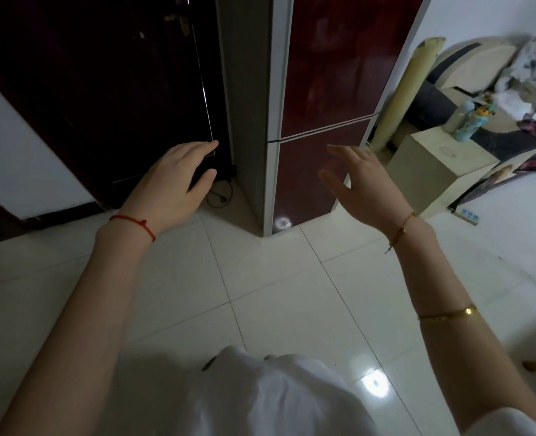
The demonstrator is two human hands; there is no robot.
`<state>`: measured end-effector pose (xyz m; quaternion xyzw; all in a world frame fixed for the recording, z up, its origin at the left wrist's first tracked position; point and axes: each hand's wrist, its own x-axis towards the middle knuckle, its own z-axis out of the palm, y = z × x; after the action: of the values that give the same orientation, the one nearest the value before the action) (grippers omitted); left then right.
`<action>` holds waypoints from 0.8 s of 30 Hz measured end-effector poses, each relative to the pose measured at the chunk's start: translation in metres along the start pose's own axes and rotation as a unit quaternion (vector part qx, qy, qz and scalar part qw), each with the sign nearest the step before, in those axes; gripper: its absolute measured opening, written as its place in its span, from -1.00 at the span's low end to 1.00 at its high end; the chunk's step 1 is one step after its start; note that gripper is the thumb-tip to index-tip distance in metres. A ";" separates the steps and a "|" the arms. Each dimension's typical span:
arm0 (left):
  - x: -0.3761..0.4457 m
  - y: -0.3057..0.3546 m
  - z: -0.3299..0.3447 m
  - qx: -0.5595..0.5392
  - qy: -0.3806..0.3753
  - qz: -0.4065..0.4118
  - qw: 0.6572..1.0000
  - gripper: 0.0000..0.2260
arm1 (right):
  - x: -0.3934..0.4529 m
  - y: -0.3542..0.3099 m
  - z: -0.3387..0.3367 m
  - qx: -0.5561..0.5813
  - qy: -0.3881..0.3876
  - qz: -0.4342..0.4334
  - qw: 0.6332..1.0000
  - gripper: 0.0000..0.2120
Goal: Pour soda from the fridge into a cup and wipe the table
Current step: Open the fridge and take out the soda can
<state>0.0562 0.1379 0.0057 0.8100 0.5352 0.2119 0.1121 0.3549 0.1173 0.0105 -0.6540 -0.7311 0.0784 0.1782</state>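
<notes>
A tall fridge (pixel 332 73) with glossy dark red doors and grey sides stands ahead, both doors closed, a silver strip between the upper and lower door. My left hand (pixel 172 180) reaches forward to the left of the fridge, fingers relaxed, holding nothing. My right hand (pixel 364 180) is raised in front of the lower fridge door, fingers spread and straight, apart from the door. No soda, cup or table is in view.
A dark wooden door (pixel 103 83) stands left of the fridge, with a cable (pixel 219 196) on the floor between them. A beige box (pixel 433 171), a rolled mat (pixel 408 89), bottles (pixel 468 121) and piled clothes lie at the right. White floor tiles (pixel 260 294) spread below.
</notes>
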 end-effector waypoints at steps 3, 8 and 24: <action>0.019 -0.006 0.005 -0.001 0.004 -0.011 1.000 -0.56 | 0.030 0.002 0.007 0.015 -0.009 -0.011 1.000 -0.49; 0.054 -0.025 0.012 -0.001 0.004 -0.032 0.999 -0.56 | 0.077 0.003 0.023 0.030 -0.029 -0.018 0.999 -0.50; 0.254 -0.150 0.006 -0.009 -0.040 0.027 0.999 -0.55 | 0.260 -0.011 0.081 0.066 0.000 0.079 0.995 -0.52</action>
<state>0.0214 0.4307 -0.0043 0.8311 0.5059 0.1870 0.1355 0.2945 0.3817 -0.0197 -0.6966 -0.6702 0.1407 0.2139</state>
